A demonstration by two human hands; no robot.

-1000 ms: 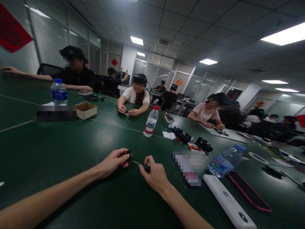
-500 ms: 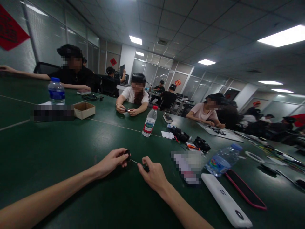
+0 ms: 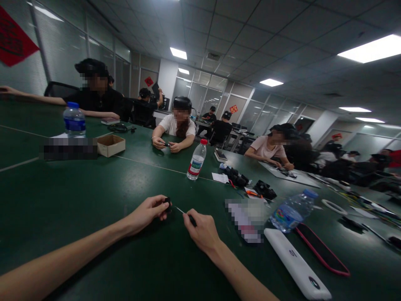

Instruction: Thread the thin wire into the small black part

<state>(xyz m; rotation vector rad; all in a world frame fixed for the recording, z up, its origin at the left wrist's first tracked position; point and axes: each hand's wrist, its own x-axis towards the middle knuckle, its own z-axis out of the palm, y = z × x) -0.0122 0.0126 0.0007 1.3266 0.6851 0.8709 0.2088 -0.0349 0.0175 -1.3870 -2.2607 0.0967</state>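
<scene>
My left hand (image 3: pixel 145 214) rests on the green table (image 3: pixel 78 196) and pinches a small black part (image 3: pixel 168 204) between thumb and fingers. My right hand (image 3: pixel 203 232) is closed on the dark handle of a thin screwdriver (image 3: pixel 184 213). Its metal shaft points left and up, and the tip touches the small black part. Both forearms lie on the table in front of me.
A white power bank (image 3: pixel 296 264), a red-edged phone (image 3: pixel 322 254) and a water bottle lying on its side (image 3: pixel 293 211) sit to my right. An upright bottle (image 3: pixel 196 160), black parts (image 3: pixel 238 177), and a cardboard box (image 3: pixel 110 144) stand farther off. Several people work around the table.
My right hand has shifted slightly, lifting the screwdriver's shaft a little toward the black part. The view has barely moved; my left hand stays put.
</scene>
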